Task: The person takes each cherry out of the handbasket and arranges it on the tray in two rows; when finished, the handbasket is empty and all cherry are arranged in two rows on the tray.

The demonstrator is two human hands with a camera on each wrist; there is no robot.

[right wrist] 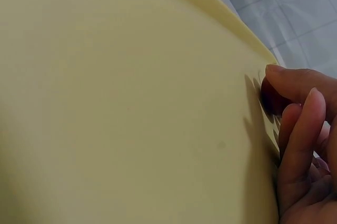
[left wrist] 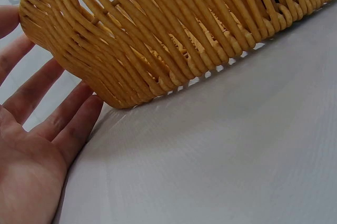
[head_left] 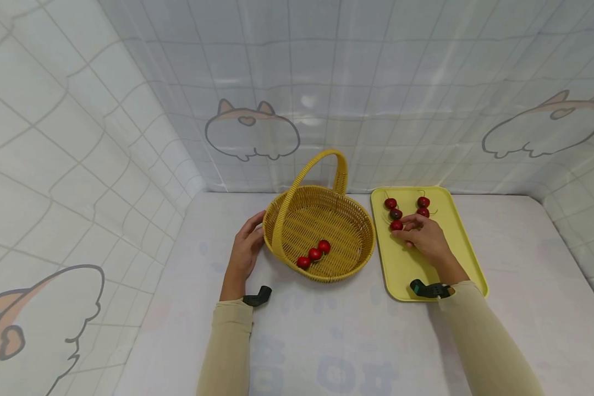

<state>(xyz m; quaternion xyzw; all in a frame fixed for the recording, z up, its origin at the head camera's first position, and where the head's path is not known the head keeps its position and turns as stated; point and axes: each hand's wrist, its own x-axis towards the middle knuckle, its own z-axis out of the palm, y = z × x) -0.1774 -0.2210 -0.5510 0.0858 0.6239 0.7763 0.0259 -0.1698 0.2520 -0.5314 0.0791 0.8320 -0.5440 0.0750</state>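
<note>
Counter: pale, with faint grey lettering towards its 6 o'clock edge, illegible. Yellow wicker basket: stands upright, handle raised. Yellow tray: lies just beside the basket at its 3 o'clock. Left hand: fingers spread wide, touching the basket's 9 o'clock side; only the left wrist view shows fingertips against the outer weave. Right hand: narrowed, pinching a cherry at the tray's 10 o'clock; only the right wrist view shows the thumb's grip closely. Black wrist devices: one per wrist, markings unreadable. Other cherries: three lined inside the basket, centre towards 7 o'clock; on the tray, two at 11 o'clock, two at 12.
</note>
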